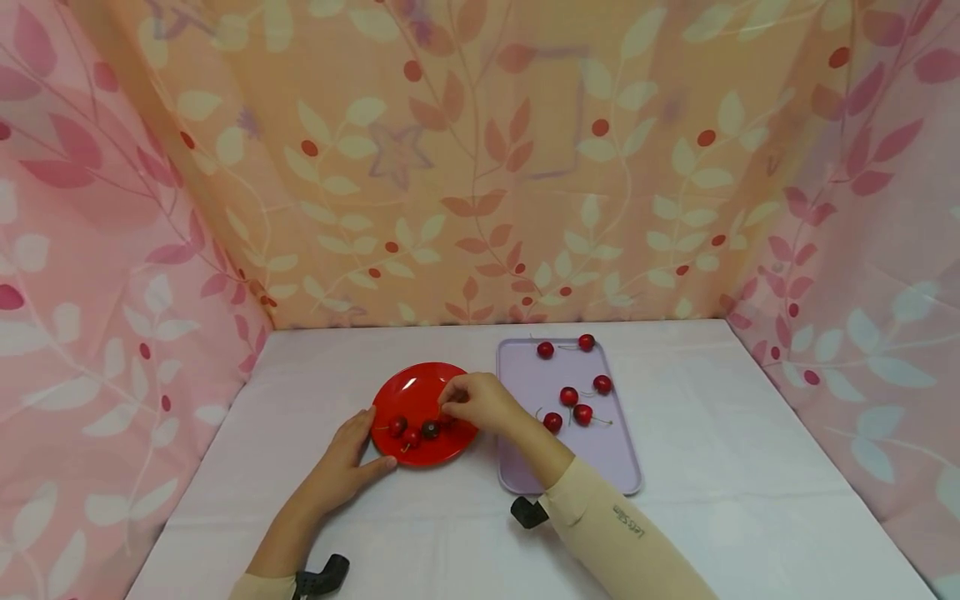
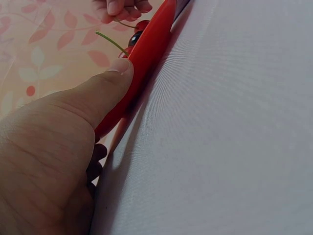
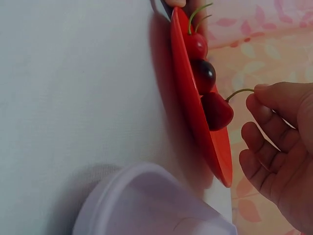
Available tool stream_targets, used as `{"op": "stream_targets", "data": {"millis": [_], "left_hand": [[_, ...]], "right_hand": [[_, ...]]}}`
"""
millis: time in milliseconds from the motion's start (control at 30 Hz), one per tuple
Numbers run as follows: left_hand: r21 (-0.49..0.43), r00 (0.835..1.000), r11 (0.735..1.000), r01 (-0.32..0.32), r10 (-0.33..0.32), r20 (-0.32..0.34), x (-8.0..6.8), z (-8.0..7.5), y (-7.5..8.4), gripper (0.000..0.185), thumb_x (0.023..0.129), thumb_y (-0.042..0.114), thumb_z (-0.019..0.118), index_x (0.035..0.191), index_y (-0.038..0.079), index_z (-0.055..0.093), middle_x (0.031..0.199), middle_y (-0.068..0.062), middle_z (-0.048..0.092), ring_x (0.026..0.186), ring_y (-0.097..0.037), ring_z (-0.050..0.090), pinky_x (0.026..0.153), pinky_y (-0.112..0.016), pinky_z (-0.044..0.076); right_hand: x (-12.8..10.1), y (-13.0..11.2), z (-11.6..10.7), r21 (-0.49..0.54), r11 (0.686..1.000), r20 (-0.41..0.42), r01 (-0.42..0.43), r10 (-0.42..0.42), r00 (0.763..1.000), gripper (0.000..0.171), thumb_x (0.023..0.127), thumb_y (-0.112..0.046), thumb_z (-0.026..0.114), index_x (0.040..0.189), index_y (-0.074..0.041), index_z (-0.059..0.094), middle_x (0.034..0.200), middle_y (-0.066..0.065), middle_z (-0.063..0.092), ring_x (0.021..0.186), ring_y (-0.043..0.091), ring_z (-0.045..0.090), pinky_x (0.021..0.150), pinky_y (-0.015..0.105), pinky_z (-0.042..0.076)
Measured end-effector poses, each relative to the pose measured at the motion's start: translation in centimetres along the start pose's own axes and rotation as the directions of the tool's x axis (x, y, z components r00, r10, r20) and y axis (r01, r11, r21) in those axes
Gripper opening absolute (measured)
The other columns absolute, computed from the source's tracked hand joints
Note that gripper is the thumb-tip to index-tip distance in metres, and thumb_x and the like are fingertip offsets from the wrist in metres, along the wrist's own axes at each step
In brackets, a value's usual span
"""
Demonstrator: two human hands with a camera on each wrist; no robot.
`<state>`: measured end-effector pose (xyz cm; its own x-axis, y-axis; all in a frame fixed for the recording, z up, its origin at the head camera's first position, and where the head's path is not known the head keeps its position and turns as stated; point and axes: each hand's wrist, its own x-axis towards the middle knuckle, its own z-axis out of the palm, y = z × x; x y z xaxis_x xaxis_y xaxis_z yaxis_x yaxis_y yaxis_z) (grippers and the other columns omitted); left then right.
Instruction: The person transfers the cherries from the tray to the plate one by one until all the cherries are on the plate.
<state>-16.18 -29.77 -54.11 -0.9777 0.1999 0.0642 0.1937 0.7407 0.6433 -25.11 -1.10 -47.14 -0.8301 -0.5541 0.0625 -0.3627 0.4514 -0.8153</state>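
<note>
My right hand (image 1: 480, 404) pinches the thin green stem (image 3: 239, 92) of a red cherry (image 3: 216, 111) between thumb and forefinger. That cherry is at the red plate (image 1: 412, 385), touching or just over its surface; I cannot tell which. Beside it on the plate are a very dark cherry (image 1: 430, 429) and two red ones, a cherry (image 1: 397, 426) to the left and a cherry (image 1: 410, 438) near the front. Against the plate's left rim rests my left hand (image 1: 341, 475), thumb at the front edge and fingers along the side.
Right of the plate lies a lilac tray (image 1: 525, 471) with several stemmed cherries on it, among them a cherry (image 1: 582, 415) near its middle. A white cloth (image 1: 712, 500) covers the table. Patterned curtains (image 1: 480, 167) enclose the back and both sides.
</note>
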Motion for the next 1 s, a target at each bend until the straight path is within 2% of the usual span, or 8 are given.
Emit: {"op": "stream_targets", "data": {"millis": [400, 700, 833, 1000], "left_hand": [[0.005, 1.000, 1.000, -0.021, 0.021, -0.009, 0.1, 0.1, -0.1, 0.103, 0.088, 0.056, 0.074, 0.162, 0.005, 0.025, 0.165, -0.021, 0.030, 0.153, -0.042, 0.022, 0.117, -0.069, 0.027], [-0.002, 1.000, 1.000, -0.015, 0.015, -0.007, 0.1, 0.2, -0.2, 0.104, 0.088, 0.057, 0.074, 0.163, 0.005, 0.024, 0.166, -0.021, 0.028, 0.154, -0.043, 0.021, 0.118, -0.069, 0.025], [0.002, 1.000, 1.000, -0.016, 0.016, -0.006, 0.1, 0.2, -0.3, 0.104, 0.088, 0.059, 0.073, 0.163, 0.005, 0.024, 0.166, -0.021, 0.028, 0.154, -0.043, 0.021, 0.118, -0.069, 0.026], [0.001, 1.000, 1.000, -0.008, 0.008, 0.000, 0.1, 0.1, -0.2, 0.105, 0.088, 0.061, 0.072, 0.163, 0.005, 0.024, 0.166, -0.021, 0.028, 0.154, -0.043, 0.021, 0.117, -0.069, 0.027]], "right_hand": [[-0.9, 0.0, -0.7, -0.145, 0.989, 0.028, 0.004, 0.000, 1.000, 0.008, 0.094, -0.015, 0.075, 0.101, -0.017, 0.076, 0.087, -0.015, 0.072, 0.089, 0.006, 0.065, 0.083, 0.021, 0.056], [-2.7, -1.1, -1.9, -0.287, 0.958, -0.010, 0.022, -0.026, 1.000, 0.015, 0.093, -0.020, 0.075, 0.108, -0.016, 0.076, 0.098, -0.012, 0.069, 0.097, 0.011, 0.063, 0.093, 0.031, 0.056], [-3.8, -1.6, -2.7, -0.281, 0.958, -0.025, 0.048, -0.057, 0.998, 0.016, 0.094, -0.018, 0.074, 0.109, -0.015, 0.075, 0.101, -0.008, 0.070, 0.100, 0.015, 0.064, 0.094, 0.033, 0.055], [-5.2, -1.6, -3.8, -0.261, 0.963, -0.058, 0.062, -0.080, 0.995, 0.016, 0.094, -0.019, 0.075, 0.109, -0.016, 0.075, 0.102, -0.010, 0.069, 0.102, 0.017, 0.064, 0.095, 0.035, 0.056]]}}
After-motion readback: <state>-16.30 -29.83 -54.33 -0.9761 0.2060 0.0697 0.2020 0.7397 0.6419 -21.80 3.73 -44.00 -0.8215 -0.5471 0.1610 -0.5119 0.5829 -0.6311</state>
